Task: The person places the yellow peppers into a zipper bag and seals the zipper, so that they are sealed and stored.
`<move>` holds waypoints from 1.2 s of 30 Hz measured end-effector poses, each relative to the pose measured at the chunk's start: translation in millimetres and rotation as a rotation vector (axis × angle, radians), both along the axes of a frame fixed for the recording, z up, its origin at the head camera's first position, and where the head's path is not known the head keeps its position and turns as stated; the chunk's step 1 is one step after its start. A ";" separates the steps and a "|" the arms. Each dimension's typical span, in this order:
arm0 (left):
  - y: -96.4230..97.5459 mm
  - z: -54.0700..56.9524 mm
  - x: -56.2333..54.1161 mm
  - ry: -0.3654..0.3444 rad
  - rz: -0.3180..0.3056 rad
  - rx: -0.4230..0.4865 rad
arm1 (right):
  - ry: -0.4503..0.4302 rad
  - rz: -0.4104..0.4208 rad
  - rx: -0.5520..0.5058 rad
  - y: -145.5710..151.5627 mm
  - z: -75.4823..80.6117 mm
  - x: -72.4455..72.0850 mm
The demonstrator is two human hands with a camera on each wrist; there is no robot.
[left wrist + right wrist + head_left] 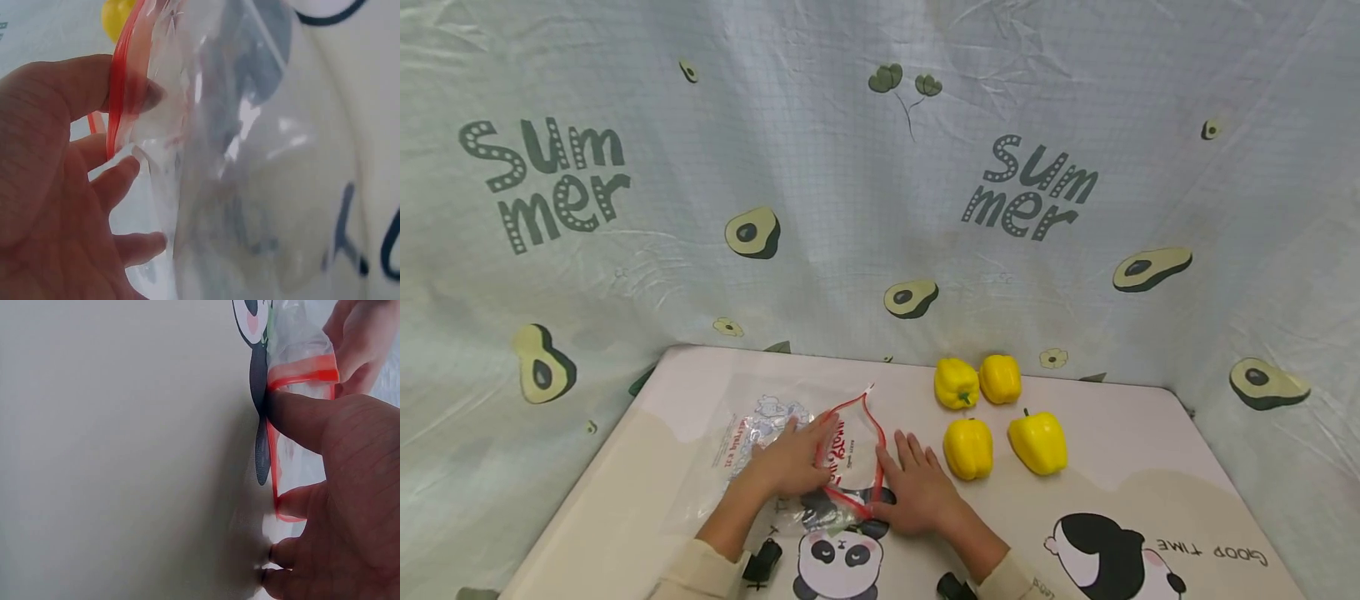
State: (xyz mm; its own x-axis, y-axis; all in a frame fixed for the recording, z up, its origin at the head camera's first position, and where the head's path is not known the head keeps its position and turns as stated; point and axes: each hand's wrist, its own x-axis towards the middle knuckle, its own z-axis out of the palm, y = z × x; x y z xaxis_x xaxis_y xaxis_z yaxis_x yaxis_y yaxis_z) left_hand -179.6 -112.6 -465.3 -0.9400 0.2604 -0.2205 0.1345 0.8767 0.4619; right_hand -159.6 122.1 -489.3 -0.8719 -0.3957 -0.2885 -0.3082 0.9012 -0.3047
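Observation:
A clear plastic zip bag (763, 433) with red edging lies on the table, its red-rimmed mouth spread apart and facing right. On the mouth's left side rests my left hand (796, 457), fingers apart; in the left wrist view its thumb (87, 81) passes behind the red rim (122, 81), its tip showing through the plastic. My right hand (917, 492) touches the opposite side of the mouth. Its spread thumb and index finger lie along the red edge in the right wrist view, other fingertips (281, 553) down at the table surface.
Several yellow bell peppers (968, 448) stand right of the bag, toward the back of the table (1120, 442). The tabletop carries a printed panda (838, 560) and a black-haired figure (1097, 546). A pale curtain (820, 167) with avocado prints hangs behind and at both sides.

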 end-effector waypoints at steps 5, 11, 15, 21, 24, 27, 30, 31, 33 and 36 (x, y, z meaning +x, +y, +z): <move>-6.3 4.8 3.6 0.006 0.000 0.026 | -0.008 -0.008 -0.004 -1.7 1.7 1.3; -10.8 6.2 8.0 0.002 -0.004 0.065 | -0.003 -0.027 0.016 -3.0 2.5 1.9; -12.1 2.9 12.0 -0.007 0.012 0.065 | -0.002 -0.033 0.030 -3.5 3.0 2.1; -11.4 -0.4 16.6 -0.013 0.026 0.053 | 0.016 -0.026 0.041 -2.8 3.8 3.2; -9.0 -2.1 16.3 -0.018 0.035 0.044 | 0.027 -0.026 0.031 -2.3 4.6 3.5; -5.6 -3.3 15.2 -0.026 0.044 0.024 | 0.031 -0.036 0.013 -1.8 4.5 3.5; -3.5 -3.9 14.5 -0.028 0.048 -0.005 | 0.040 -0.042 0.008 -2.1 5.2 4.4; -3.3 -3.4 14.7 -0.028 0.049 -0.013 | 0.046 -0.041 0.012 -2.5 5.5 4.9; -3.7 -2.5 14.9 -0.023 0.052 -0.031 | 0.064 -0.036 0.018 -3.9 7.0 5.8; -0.3 -1.7 14.8 -0.018 0.047 -0.048 | 0.121 -0.036 0.038 -2.0 9.2 8.6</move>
State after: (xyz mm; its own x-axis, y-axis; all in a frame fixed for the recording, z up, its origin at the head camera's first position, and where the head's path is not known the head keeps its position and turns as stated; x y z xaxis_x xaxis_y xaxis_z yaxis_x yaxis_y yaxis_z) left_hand -164.8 -112.9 -467.0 -0.9467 0.2047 -0.2488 0.0847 0.9032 0.4208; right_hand -150.9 120.1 -480.1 -0.9145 -0.3548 -0.1945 -0.3083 0.9223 -0.2331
